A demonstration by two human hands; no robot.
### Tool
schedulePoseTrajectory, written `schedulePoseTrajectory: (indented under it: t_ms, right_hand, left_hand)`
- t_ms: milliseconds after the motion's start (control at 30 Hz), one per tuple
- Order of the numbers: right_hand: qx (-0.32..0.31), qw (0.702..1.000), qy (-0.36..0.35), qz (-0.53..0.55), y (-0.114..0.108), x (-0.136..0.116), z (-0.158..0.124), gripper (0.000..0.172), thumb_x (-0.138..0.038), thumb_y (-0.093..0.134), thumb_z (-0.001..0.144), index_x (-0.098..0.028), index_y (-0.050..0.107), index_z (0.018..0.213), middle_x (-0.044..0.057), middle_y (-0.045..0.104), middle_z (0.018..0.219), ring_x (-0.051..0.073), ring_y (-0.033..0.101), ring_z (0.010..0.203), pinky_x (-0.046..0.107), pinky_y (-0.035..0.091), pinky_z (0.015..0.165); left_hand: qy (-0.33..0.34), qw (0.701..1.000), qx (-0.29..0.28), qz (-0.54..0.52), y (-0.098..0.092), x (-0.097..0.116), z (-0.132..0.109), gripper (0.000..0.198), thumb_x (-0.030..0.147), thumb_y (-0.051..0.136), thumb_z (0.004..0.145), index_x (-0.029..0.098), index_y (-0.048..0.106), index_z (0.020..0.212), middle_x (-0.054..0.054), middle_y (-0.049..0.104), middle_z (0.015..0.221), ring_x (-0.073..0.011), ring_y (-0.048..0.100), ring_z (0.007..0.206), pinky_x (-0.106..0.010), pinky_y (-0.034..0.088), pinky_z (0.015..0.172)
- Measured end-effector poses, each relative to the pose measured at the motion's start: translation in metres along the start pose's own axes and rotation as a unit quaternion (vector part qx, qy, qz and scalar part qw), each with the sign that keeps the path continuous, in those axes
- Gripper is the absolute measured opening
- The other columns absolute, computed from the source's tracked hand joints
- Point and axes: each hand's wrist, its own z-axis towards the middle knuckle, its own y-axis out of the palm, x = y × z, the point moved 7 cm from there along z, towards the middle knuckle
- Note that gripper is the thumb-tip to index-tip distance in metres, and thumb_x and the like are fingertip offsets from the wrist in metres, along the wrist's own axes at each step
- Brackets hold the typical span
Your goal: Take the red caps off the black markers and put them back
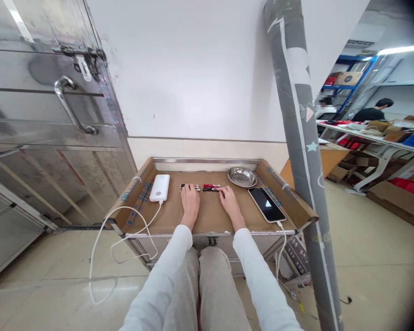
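Note:
On the cardboard-lined table top [207, 216], my left hand [191, 202] rests with its fingertips on small pen-like items [195, 187] that it partly covers. My right hand [229, 202] has its fingers on the right end of a black marker [209, 189]. Just behind that marker lies a red one [211, 185]. Both hands have fingers bent together, and their exact hold is too small to make out. A white power bank [159, 188] with a cable is at the left. A round metal dish [242, 176] and a black-screened phone [267, 204] are at the right.
A long grey wrapped roll [298, 138] leans at the table's right side. White cables [105, 220] hang off the left edge and below the phone. A metal door [48, 92] stands at the left. Two people [372, 111] are at a cluttered bench far right.

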Motion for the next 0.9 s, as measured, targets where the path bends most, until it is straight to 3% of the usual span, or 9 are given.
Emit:
schedulePoseTrajectory:
  t_ms: [100,300,433,567,700,900]
  right_hand:
    - [0.001,1.000,-0.003,0.007,-0.002,-0.001,-0.002,0.027,-0.013,0.038,0.088,-0.019,0.062,0.098,0.009,0.058,0.094,0.022,0.053,0.092,0.038,0.045,0.087]
    - [-0.009,1.000,-0.007,0.018,-0.002,-0.006,-0.003,0.026,-0.013,0.041,0.087,-0.018,0.062,0.101,0.009,0.057,0.095,0.022,0.054,0.094,0.038,0.045,0.089]
    - [-0.030,0.999,-0.016,0.033,0.000,-0.010,-0.004,0.026,-0.017,0.047,0.087,-0.019,0.060,0.109,0.008,0.057,0.100,0.021,0.054,0.096,0.039,0.044,0.092]
    - [-0.041,0.997,-0.026,0.063,-0.001,-0.017,-0.004,0.029,-0.024,0.053,0.087,-0.022,0.059,0.115,0.008,0.058,0.107,0.020,0.055,0.100,0.038,0.044,0.094]
    - [-0.051,0.993,-0.026,0.104,0.000,-0.017,-0.002,0.030,-0.026,0.058,0.085,-0.023,0.061,0.114,0.007,0.063,0.104,0.018,0.059,0.092,0.034,0.048,0.087]
    - [-0.049,0.990,-0.011,0.128,0.002,-0.009,0.000,0.022,-0.022,0.055,0.085,-0.020,0.066,0.103,0.008,0.068,0.100,0.017,0.064,0.085,0.031,0.050,0.079]
  left_hand:
    - [-0.049,0.999,0.016,-0.007,-0.007,-0.016,-0.004,0.022,0.010,0.037,0.087,0.012,0.056,0.099,-0.017,0.056,0.101,-0.0299,0.052,0.097,-0.045,0.042,0.085]
    - [-0.027,0.999,0.015,0.043,-0.010,-0.020,-0.008,0.014,0.018,0.044,0.089,0.017,0.056,0.096,-0.014,0.058,0.099,-0.0288,0.053,0.096,-0.044,0.044,0.085]
    - [-0.037,0.998,-0.015,0.054,-0.005,-0.023,-0.010,0.014,0.021,0.043,0.092,0.016,0.056,0.097,-0.014,0.059,0.097,-0.0283,0.055,0.094,-0.044,0.044,0.084]
    - [0.043,0.994,-0.082,-0.054,0.004,-0.010,-0.009,0.013,0.022,0.043,0.094,0.016,0.054,0.097,-0.012,0.061,0.098,-0.0246,0.057,0.092,-0.039,0.046,0.082]
    - [0.125,0.963,-0.124,-0.202,0.005,0.012,-0.008,0.014,0.025,0.043,0.095,0.020,0.055,0.098,-0.007,0.060,0.101,-0.0193,0.059,0.093,-0.034,0.047,0.085]
    - [0.137,0.927,-0.095,-0.337,0.003,0.029,0.007,0.013,0.026,0.056,0.089,0.020,0.056,0.101,-0.005,0.059,0.099,-0.0162,0.060,0.093,-0.033,0.050,0.086]
